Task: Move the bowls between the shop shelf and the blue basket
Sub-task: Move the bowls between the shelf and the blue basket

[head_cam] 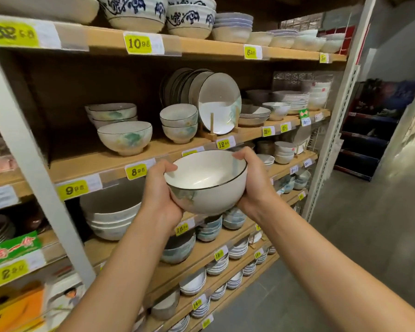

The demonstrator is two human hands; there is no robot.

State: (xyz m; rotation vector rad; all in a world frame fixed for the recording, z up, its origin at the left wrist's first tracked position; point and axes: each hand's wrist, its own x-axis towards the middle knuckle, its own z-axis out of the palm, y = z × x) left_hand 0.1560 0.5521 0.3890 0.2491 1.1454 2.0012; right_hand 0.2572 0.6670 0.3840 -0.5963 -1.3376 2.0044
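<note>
My left hand (159, 188) and right hand (253, 180) cup one white bowl (206, 182) at frame centre, off the shelf (101, 161). I see no blue basket; I judge the move midway.

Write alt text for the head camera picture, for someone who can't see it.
A left hand and a right hand hold an empty white bowl with a dark rim in front of wooden shop shelves stocked with stacked bowls, plates and yellow price tags.
</note>
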